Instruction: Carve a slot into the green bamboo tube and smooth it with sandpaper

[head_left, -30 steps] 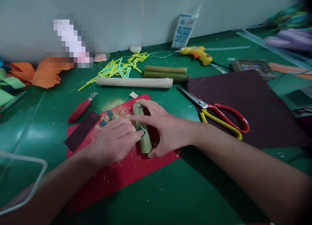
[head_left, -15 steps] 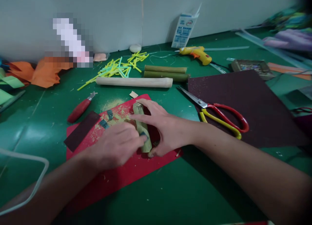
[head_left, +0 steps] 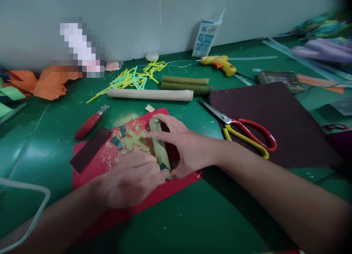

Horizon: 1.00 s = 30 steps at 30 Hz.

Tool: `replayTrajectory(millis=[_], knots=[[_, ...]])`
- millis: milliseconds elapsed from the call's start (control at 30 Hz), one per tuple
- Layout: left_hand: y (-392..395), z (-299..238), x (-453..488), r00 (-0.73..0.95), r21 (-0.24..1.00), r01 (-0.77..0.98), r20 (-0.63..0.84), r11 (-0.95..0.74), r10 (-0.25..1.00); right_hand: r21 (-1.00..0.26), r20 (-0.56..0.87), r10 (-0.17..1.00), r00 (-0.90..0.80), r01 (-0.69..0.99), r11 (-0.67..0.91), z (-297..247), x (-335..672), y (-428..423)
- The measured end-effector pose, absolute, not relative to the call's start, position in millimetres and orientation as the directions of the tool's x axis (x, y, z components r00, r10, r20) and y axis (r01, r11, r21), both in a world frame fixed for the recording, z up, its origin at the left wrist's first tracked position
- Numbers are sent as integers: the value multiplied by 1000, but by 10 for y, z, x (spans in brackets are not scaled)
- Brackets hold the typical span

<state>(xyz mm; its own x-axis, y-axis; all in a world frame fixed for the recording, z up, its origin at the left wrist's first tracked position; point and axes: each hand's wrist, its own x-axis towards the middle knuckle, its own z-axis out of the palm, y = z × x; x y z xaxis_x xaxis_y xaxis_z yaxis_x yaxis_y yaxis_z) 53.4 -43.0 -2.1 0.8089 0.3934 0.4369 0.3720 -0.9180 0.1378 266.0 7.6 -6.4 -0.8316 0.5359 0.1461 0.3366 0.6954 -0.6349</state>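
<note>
A short piece of green bamboo (head_left: 160,145) lies on a red sheet (head_left: 143,206), its far end pale and cut. My right hand (head_left: 184,145) is closed around it, fingers at the far end and thumb at the near end. My left hand (head_left: 134,177) is curled, pinching a small dark piece of sandpaper (head_left: 164,166) against the bamboo near its close end. Left of the bamboo, yellowish dust and shavings (head_left: 134,142) cover the sheet, with two small dark scraps (head_left: 116,142) among them. A dark strip (head_left: 90,150) rests across the sheet's left corner.
A red-handled knife (head_left: 90,122) lies to the left. Scissors (head_left: 239,129) overlap a large dark sheet (head_left: 264,118) on the right. Behind are a pale bamboo stick (head_left: 150,94), green bamboo pieces (head_left: 187,87), cut straws (head_left: 134,77) and a yellow glue gun (head_left: 220,64).
My left hand has slid the sandpaper along the bamboo toward me, to its near end. My right hand keeps its hold on the bamboo. The view has shifted slightly.
</note>
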Motion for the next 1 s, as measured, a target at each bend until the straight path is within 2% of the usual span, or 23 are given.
replayTrajectory(millis=[133,267,433,600,767,933,1000], knots=[[-410,-34,527,772,127,394,492,-910,403,-634,127,556,-821,364,683,-55,2671,72],[-471,-27,538,777,164,390,469,-906,419,-624,112,554,-825,375,686,-46,2693,76],[-552,24,585,755,134,432,487,-892,439,-631,130,553,-823,361,686,-45,2714,81],[-530,8,609,764,182,403,472,-897,440,-633,111,572,-812,387,671,-43,2716,83],[-462,-27,571,725,132,472,503,-871,469,-616,160,554,-817,356,702,-45,2709,95],[-443,-28,546,787,77,418,467,-905,403,-614,144,568,-810,378,694,-43,2711,88],[-409,-25,547,769,66,443,484,-894,417,-610,152,566,-810,374,699,-48,2710,87]])
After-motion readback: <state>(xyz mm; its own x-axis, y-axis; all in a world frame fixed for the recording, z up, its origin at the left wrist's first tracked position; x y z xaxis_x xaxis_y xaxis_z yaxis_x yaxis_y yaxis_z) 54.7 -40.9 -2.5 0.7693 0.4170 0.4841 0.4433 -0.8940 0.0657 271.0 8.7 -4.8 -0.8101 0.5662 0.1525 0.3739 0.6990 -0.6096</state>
